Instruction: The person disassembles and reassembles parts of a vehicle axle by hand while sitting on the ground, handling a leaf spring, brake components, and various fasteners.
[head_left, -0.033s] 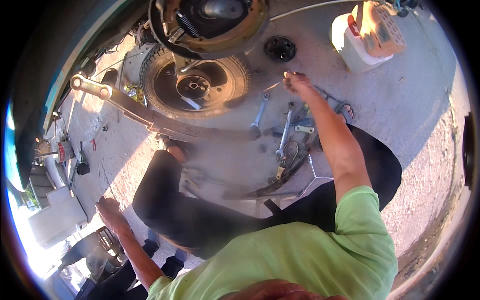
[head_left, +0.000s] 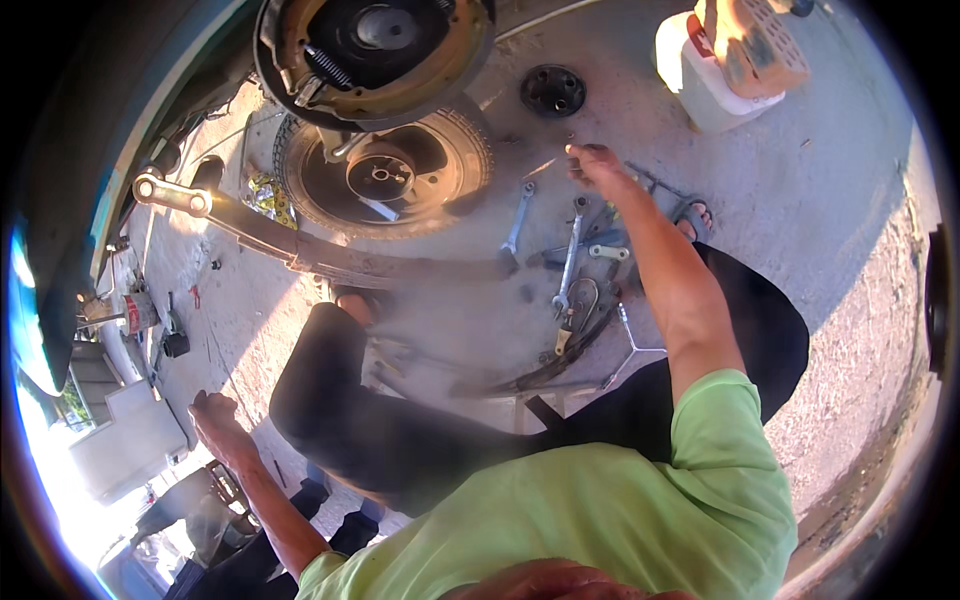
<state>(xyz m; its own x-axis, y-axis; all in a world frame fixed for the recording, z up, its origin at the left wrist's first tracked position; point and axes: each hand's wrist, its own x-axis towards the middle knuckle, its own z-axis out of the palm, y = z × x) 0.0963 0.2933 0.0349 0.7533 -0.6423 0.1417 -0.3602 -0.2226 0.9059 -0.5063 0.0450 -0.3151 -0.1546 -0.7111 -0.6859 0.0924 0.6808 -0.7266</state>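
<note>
Concrete, dusty and sunlit, lies under the right hand (head_left: 597,165), which reaches out with fingers drawn together over some tiny dark bits (head_left: 571,138); whether it actually pinches one I cannot tell. Just beyond the fingertips sits a black hub cap (head_left: 553,91), and nearer the body from the hand lie several combination wrenches (head_left: 570,250). The left hand (head_left: 215,420) is balled into a fist far back, holding nothing visible. Small parts like these could roll or get lost in the grit if nudged, and a sweeping forearm could scatter the wrenches.
</note>
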